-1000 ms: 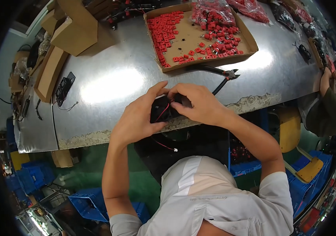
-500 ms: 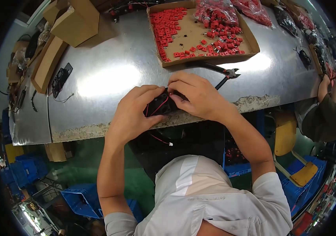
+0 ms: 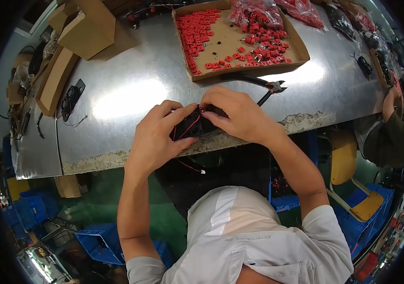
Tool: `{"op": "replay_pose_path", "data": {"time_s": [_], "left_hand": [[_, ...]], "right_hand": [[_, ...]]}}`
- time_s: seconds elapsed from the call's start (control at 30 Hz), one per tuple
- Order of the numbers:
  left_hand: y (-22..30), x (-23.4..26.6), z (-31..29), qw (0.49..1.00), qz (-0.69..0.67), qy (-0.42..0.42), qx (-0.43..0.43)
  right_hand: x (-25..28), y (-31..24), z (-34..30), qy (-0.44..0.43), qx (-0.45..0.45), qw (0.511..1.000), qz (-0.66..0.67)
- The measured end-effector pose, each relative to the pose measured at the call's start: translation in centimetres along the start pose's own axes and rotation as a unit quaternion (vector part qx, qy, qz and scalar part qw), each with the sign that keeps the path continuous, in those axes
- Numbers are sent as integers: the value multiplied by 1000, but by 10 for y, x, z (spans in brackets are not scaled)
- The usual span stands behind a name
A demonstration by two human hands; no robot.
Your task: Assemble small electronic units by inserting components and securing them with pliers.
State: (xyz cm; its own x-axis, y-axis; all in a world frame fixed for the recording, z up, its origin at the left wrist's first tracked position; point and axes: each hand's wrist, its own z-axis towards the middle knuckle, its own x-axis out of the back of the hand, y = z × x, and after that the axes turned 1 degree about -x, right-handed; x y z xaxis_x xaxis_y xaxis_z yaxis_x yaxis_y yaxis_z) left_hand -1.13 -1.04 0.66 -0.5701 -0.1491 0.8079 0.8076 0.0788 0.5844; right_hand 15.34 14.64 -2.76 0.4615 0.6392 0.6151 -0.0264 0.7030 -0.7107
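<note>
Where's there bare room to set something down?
Silvery metal table: one patch between the black rectangular two-ring part and the left hand; another between the black-handled cutting pliers and the small black part farther right. Crowded: the shallow brown cardboard tray holding small red blocks, and the far-right corner with plastic bags.

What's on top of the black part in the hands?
A red wire crosses the black part. The left hand covers its left edge, the right hand some of its right side; what lies beneath them cannot be seen.

L hand (image 3: 152, 139) more curled, more red wire (image 3: 193, 125) vis.
</note>
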Motion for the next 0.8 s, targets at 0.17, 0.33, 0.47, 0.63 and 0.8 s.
{"op": "replay_pose_path", "data": {"time_s": [0.17,0.33,0.47,0.63,0.8], "left_hand": [[-2,-1,1,1000,-4,5,-16],[-4,0,3,1000,-8,-2,-15],[-4,-1,1,1000,-19,-2,-10],[-2,-1,0,1000,-21,-1,-6],[-1,-3,0,1000,-1,8,-11]], "right_hand": [[4,-2,4,-15,0,1000,-17],[6,-3,10,-52,64,992,-96],[10,-1,10,-74,54,990,-103],[16,-1,3,-25,-48,998,21],[7,-4,4,-35,29,996,-73]]}}
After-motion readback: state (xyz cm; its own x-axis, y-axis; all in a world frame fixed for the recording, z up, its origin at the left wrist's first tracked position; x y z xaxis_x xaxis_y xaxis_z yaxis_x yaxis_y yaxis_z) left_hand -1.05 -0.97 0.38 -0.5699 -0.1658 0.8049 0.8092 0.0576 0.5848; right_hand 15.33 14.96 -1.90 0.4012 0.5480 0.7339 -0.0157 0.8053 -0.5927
